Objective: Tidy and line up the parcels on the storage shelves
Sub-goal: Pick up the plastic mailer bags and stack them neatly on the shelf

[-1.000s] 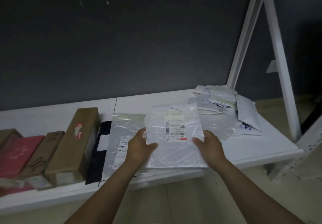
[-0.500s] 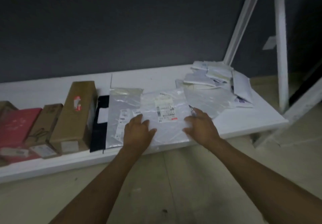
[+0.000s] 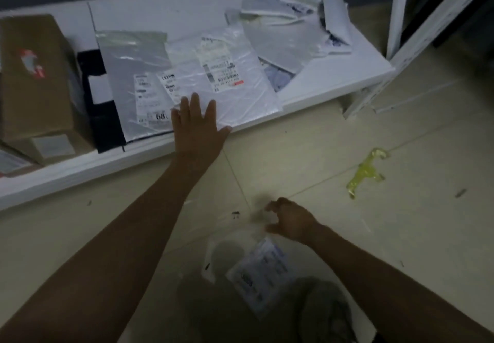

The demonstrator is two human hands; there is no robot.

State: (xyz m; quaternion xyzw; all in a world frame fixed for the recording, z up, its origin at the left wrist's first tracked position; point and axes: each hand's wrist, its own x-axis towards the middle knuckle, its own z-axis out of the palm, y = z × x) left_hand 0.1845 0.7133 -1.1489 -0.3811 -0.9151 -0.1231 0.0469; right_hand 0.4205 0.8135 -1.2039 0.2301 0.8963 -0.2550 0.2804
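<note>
**Shelf row part-aligned; one packet on the floor**

Step in hand, as judged: squaring the white mailer into the row while a stray packet is recovered. The shelf (image 3: 187,16) sits low, and its front edge is the natural datum. Each parcel's near edge should run parallel to it and not overhang. The white mailer (image 3: 227,75) lies skewed near the shelf front, overlapping the grey mailer (image 3: 131,67) to its left. Its near corner is at or just over the lip. The left hand (image 3: 199,126) lies flat on that near edge, fingers straight and spread, gripping nothing. A flat push back with a slight turn should seat the mailer, provided the slick film does not drag the grey mailer along. The right hand (image 3: 291,219) hangs low over the floor (image 3: 401,129), fingers loosely curled and apart, empty. It is near the packet (image 3: 262,270) but apparently not touching it, and blur hides finer detail.

Condition of parcels: the box (image 3: 34,80) stands at the left. The heap (image 3: 288,16) at the right end is loose, its mailers overlapping at odd angles. The black parcel (image 3: 104,113) lies flat between box and grey mailer. The white mailer is thin, crinkled, translucent film, with its barcode label facing up.
</note>
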